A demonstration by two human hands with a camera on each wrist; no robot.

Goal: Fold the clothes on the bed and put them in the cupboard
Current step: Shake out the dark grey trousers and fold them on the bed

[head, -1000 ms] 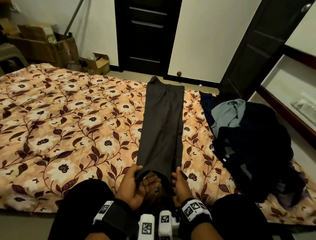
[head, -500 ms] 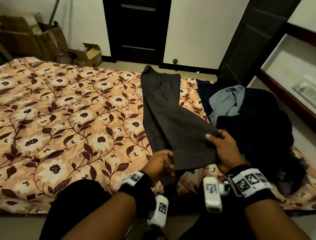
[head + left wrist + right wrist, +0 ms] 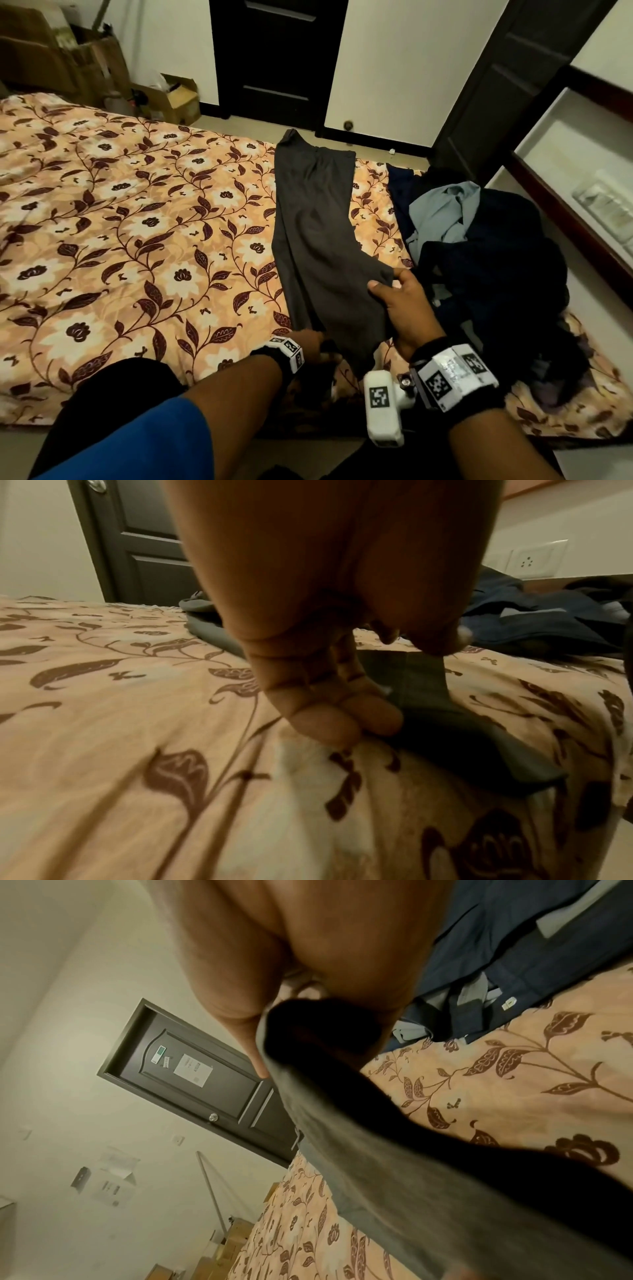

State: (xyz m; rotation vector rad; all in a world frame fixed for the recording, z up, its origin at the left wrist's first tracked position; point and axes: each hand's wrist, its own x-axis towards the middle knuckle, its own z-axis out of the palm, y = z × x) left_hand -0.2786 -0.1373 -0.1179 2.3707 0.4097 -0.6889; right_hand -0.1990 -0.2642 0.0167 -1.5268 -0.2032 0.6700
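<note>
Floral bedspread [image 3: 137, 240] at left; I see my left hand [image 3: 313, 346] pinching the grey trousers [image 3: 315, 219] at the near hem, my right hand [image 3: 402, 305] clamped on a lifted fold, dark clothes pile [image 3: 496, 260] rightmost.

Grey trousers [image 3: 315, 233] on orange floral bedspread [image 3: 137, 240], beside dark-blue clothes [image 3: 507, 260]

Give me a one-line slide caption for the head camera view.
Right hand lifts the hem of grey trousers laid on a floral bedspread, left hand at the near end.
</note>
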